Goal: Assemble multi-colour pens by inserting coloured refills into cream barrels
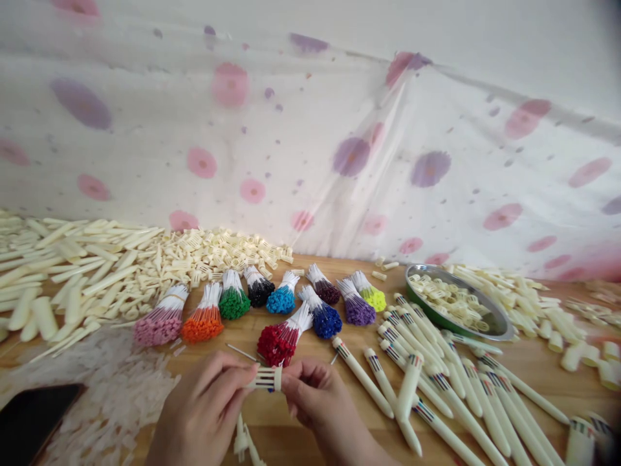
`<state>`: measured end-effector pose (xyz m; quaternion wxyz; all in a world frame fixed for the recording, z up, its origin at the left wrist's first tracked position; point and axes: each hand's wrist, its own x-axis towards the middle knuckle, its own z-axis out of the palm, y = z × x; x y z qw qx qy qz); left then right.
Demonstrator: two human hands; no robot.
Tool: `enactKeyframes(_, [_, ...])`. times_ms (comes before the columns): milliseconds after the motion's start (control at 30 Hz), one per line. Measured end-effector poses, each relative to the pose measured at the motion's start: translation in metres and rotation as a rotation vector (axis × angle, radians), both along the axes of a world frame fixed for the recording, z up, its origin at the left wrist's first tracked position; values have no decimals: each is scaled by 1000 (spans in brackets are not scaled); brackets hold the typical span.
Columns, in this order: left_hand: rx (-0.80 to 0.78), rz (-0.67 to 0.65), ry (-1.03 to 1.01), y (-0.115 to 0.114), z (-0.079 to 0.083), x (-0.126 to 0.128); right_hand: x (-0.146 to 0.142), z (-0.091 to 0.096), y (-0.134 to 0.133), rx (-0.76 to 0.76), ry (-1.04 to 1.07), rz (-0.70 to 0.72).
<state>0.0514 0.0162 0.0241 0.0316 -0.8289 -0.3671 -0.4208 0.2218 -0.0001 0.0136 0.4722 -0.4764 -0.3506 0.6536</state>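
When counted from left to right, ten bundles of coloured refills [281, 301] near the centre: pink, orange, green, black, light blue, red, dark blue, maroon, violet, yellow-green. One green bowl [439, 318] at 3 o'clock, filled with small cream pieces. One black phone [33, 417] at 8 o'clock. Finished pens [361, 377] at 4 o'clock, more than ten, too overlapped for an exact count. One wide heap of cream parts [97, 272] at 9 o'clock. Two hands at 6 o'clock, palms turned inward, fingertips almost meeting. One slotted pen piece [266, 378] lying horizontal just below the red bundle, pinched by left hand [204, 408] at one end and right hand [315, 395] at the other. Both grips narrow, closed on this piece.
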Motion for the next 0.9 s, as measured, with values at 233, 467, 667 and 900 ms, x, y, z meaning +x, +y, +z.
enactKeyframes(233, [-1, 9, -9, 1, 4, -3, 8, 14, -9, 66, -39, 118])
enactKeyframes(467, [60, 35, 76, -1, -1, -4, 7, 17, -8, 70, -66, 123])
enactKeyframes(667, [185, 16, 130, -4, 8, -1, 4, 14, -9, -55, 155, -7])
enactKeyframes(900, [170, 24, 118, -4, 10, 3, -2, 9, -8, -23, 118, -71])
